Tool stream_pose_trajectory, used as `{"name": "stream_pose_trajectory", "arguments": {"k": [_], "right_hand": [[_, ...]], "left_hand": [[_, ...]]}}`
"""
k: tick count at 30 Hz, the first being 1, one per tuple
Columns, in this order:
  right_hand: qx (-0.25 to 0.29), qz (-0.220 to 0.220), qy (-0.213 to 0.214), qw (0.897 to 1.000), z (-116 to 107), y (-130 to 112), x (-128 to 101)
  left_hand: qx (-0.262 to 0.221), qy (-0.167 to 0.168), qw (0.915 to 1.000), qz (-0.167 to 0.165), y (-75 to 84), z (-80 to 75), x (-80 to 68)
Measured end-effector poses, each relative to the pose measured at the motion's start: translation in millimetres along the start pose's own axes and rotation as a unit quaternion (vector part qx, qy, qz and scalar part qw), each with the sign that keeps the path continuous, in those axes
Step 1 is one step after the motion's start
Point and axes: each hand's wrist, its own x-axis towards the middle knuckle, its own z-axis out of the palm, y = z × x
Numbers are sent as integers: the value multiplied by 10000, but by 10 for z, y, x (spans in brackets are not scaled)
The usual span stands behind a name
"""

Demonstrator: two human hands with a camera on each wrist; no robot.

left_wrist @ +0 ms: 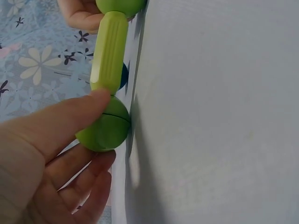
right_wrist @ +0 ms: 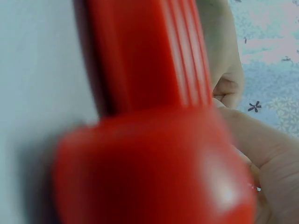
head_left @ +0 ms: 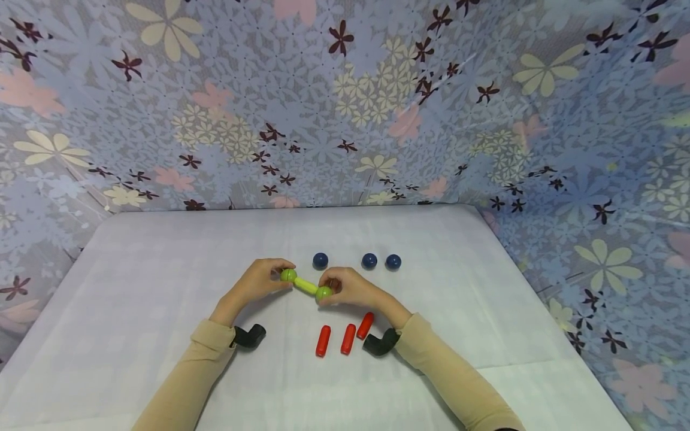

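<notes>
Sleeves in beige fill the bottom of the head view, leading up to both hands on the white tabletop [head_left: 162, 269]. The left hand [head_left: 259, 281] pinches one green ball [head_left: 288, 275] and the right hand [head_left: 347, 287] pinches the other green ball [head_left: 324, 293], with a yellow-green rod [head_left: 305, 285] joining them into a dumbbell shape held just over the tabletop, near its middle. I judge the step in hand to be the seating of the balls on the rod's ends; the next move would call for a firm, straight squeeze along the rod's axis so neither ball slips off. Counted here: two green balls, one yellow-green rod, three red rods [head_left: 347, 339] lying side by side just below the hands, and three dark blue balls [head_left: 369, 260] in a row just beyond them. Two black wrist cameras sit at the cuffs.

From the left wrist, the thumb [left_wrist: 60, 121] presses on the near green ball [left_wrist: 107, 130], fingers curled beneath it; the rod [left_wrist: 110, 51] runs up to the other ball at the top edge.

From the right wrist, a blurred red rod [right_wrist: 149, 140] blocks most of the picture, with curled fingers [right_wrist: 229, 79] behind; what they hold cannot be told from this view.
</notes>
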Motion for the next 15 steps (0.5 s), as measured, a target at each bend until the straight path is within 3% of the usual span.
{"name": "stream_pose_trajectory", "arguments": {"k": [6,15], "right_hand": [[36,-146,-82,9999,30,-46,-13],[112,-233,-370,9990,75,-112,-49]], "left_hand": [[-133,-150,9998,-69,-6,-3,0],[-340,-240,9989,198,-25,-4,-12]]}}
